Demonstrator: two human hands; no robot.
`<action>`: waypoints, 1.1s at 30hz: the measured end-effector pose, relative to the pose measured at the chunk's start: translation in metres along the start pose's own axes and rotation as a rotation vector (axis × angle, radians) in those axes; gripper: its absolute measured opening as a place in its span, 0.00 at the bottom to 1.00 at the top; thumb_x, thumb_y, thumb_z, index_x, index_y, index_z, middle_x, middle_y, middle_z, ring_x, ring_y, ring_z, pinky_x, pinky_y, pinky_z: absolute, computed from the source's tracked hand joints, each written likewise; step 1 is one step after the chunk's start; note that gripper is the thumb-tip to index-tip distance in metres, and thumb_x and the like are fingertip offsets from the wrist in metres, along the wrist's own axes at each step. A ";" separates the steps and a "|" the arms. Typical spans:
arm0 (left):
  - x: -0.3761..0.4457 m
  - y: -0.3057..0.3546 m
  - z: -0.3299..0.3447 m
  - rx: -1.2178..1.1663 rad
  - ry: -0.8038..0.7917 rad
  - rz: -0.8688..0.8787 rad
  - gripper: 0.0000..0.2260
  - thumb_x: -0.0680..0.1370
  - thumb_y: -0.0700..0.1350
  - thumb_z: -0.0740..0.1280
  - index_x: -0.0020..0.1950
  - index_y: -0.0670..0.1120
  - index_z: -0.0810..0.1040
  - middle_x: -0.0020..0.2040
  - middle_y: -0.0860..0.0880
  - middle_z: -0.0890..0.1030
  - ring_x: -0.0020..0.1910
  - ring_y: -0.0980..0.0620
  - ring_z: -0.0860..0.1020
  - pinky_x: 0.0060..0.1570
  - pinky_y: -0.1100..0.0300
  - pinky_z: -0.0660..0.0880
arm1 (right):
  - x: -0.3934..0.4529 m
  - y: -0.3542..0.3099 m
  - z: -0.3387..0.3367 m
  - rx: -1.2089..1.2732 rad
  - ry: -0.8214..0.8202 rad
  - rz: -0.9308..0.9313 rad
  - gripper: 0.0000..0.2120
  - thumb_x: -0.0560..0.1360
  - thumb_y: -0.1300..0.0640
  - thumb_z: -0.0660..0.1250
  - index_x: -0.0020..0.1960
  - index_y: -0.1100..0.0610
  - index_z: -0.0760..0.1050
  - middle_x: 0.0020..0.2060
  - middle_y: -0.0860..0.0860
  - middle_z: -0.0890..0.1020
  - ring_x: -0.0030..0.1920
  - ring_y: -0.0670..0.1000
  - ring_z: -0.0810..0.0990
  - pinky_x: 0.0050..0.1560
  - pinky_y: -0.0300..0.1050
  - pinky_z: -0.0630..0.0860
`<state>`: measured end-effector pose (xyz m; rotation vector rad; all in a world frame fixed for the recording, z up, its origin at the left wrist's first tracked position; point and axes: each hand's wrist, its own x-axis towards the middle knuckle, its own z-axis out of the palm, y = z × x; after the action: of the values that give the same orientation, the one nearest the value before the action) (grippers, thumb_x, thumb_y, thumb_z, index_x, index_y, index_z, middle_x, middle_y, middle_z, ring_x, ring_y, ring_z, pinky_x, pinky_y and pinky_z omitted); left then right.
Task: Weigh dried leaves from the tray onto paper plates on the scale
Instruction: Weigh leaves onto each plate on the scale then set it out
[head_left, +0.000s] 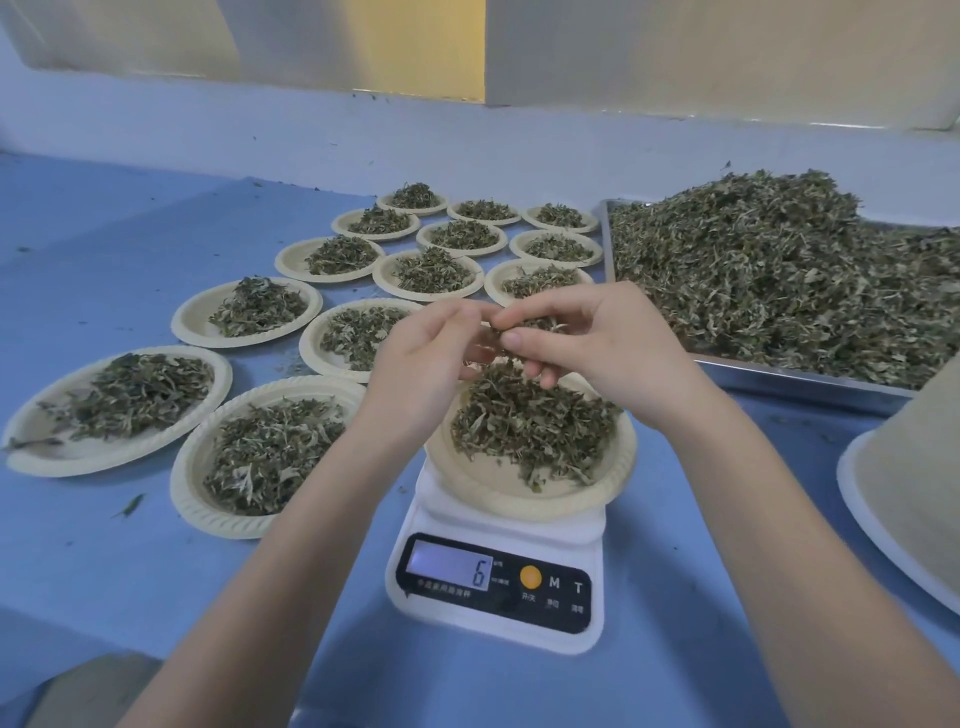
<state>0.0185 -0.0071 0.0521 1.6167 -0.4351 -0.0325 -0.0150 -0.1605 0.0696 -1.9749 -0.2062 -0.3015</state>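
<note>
I see both hands meeting above the small white digital kitchen scale (496, 587), whose display reads 6. My right hand (587, 343) pinches a small tuft of dried green leaves (524, 326) between thumb and curled fingers; my left hand (431, 348) pinches at the same tuft with its fingertips. Beneath sits a round cream paper plate (530, 493) heaped with leaves. The shallow steel tray (810, 382) of leaves lies right, filled plates (249, 312) left.

Thirteen paper plates (530, 499), one scale (496, 587), one tray (795, 376)
</note>
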 end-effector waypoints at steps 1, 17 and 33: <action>-0.001 -0.001 -0.001 0.005 -0.002 0.003 0.13 0.81 0.42 0.57 0.46 0.50 0.81 0.39 0.53 0.82 0.41 0.56 0.80 0.45 0.62 0.76 | -0.001 0.000 0.001 0.004 -0.002 -0.002 0.07 0.72 0.64 0.72 0.45 0.52 0.83 0.27 0.50 0.81 0.27 0.47 0.78 0.34 0.37 0.76; -0.007 -0.004 0.003 0.067 -0.030 0.054 0.13 0.80 0.41 0.60 0.44 0.53 0.81 0.39 0.55 0.83 0.44 0.55 0.81 0.46 0.61 0.76 | -0.010 0.002 0.000 0.026 -0.011 0.006 0.07 0.72 0.65 0.71 0.48 0.56 0.83 0.27 0.50 0.81 0.26 0.46 0.77 0.32 0.36 0.76; 0.003 -0.004 0.019 0.076 -0.007 0.060 0.10 0.79 0.40 0.62 0.49 0.50 0.81 0.42 0.53 0.84 0.44 0.56 0.81 0.51 0.58 0.76 | -0.011 0.001 -0.027 0.020 0.190 -0.118 0.07 0.74 0.65 0.69 0.49 0.57 0.82 0.31 0.50 0.81 0.29 0.47 0.76 0.34 0.36 0.75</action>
<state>0.0167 -0.0258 0.0466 1.6777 -0.4947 0.0241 -0.0287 -0.1853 0.0755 -1.9040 -0.2026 -0.5592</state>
